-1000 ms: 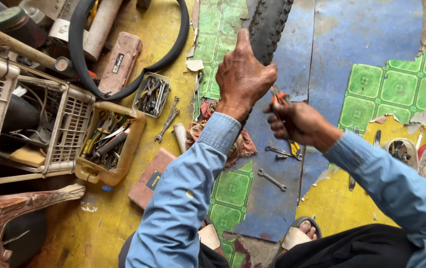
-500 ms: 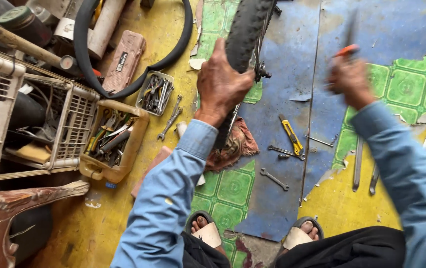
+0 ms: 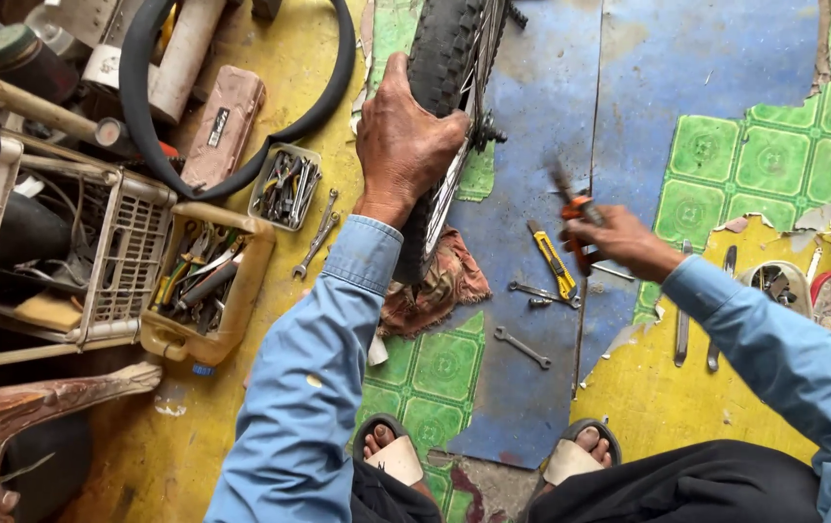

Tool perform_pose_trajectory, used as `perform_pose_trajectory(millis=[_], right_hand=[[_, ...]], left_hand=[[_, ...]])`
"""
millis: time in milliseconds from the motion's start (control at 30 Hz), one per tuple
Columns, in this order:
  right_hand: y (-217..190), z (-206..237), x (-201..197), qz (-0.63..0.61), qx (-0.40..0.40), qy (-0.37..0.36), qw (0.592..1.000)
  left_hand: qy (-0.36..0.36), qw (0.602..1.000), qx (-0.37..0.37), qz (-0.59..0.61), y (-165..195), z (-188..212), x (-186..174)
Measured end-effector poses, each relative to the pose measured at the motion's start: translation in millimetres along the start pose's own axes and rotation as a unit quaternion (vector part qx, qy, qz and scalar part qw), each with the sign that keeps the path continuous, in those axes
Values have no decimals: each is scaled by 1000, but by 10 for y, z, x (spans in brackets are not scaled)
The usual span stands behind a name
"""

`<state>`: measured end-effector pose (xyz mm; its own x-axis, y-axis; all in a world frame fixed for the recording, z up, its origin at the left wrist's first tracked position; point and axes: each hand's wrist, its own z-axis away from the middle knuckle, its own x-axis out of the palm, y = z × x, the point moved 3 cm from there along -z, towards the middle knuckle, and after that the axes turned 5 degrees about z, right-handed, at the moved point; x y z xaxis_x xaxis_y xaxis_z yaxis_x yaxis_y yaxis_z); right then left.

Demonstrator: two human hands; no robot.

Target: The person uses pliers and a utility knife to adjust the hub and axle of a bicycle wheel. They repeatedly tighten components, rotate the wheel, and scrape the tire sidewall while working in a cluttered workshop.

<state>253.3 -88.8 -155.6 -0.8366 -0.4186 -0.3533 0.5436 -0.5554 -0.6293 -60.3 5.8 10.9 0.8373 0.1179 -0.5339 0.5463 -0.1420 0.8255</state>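
A knobbly bicycle wheel (image 3: 444, 107) is held upright on the floor, its tyre gripped from above by the left hand (image 3: 404, 145), whose fingers are wrapped over the tread. Just right of the wheel, at about hub height, an orange-handled tool (image 3: 575, 215) is clasped in the closed right hand (image 3: 619, 242); its tip is blurred and is kept clear of the wheel, so no contact with the hub can be made out. A reddish rag (image 3: 439, 286) is seen under the lower end of the wheel. To the right of the wheel, on the blue sheet, a yellow utility knife (image 3: 553, 260) and small spanners (image 3: 522, 346) are laid out loose. To the left of the wheel, a tray of tools (image 3: 204, 281) and a black inner tube (image 3: 231, 145) are found. The tyre is seen fitted on the rim; work at the hub is judged unfinished, with the tools not put away
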Motion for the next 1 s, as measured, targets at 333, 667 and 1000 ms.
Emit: perform_pose_trajectory(millis=[333, 667, 1000], right_hand=[[-475, 13, 519, 280, -66, 46, 957], [-581, -10, 672, -96, -2, -20, 995], [-826, 149, 913, -147, 10, -7, 989]], left_hand=[[-7, 1000, -17, -5, 172, 20, 193], [22, 999, 14, -21, 230, 22, 225], [14, 1000, 1, -17, 231, 35, 262]])
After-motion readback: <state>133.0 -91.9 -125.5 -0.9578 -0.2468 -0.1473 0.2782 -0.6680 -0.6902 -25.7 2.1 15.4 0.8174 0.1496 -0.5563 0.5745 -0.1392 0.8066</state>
